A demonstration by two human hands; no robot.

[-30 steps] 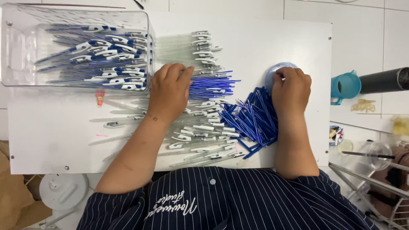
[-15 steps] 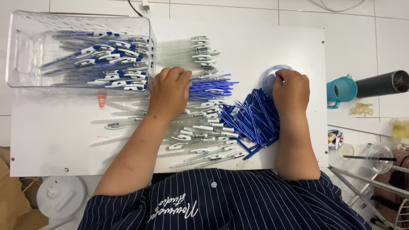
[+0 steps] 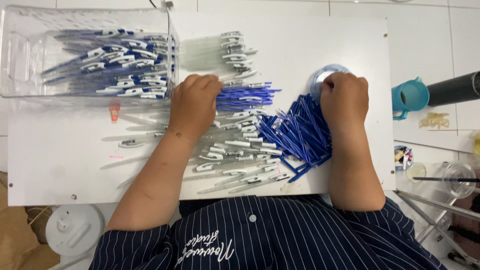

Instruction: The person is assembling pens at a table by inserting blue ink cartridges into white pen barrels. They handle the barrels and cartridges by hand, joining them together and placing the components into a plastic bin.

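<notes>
My left hand (image 3: 194, 102) lies knuckles-up on the white table (image 3: 65, 165), its fingers curled round a bundle of blue pens (image 3: 247, 95) that sticks out to the right. Clear pen barrels with white-and-blue clips (image 3: 235, 150) are scattered under and in front of it. My right hand (image 3: 345, 97) is bunched, fingertips down, over a small clear round dish (image 3: 322, 76). What the fingers pinch is hidden. A heap of blue refills (image 3: 297, 135) lies just left of that wrist.
A clear plastic bin (image 3: 30, 55) of finished pens stands at the far left. More clear barrels (image 3: 215, 50) lie beside it. Off the table's right edge are a teal cup (image 3: 410, 96), a black tube (image 3: 455, 87) and small clutter. A white lid (image 3: 75, 230) lies below left.
Both hands stay where they were, the left on the pens and the right at the dish. Only the view has shifted slightly.
</notes>
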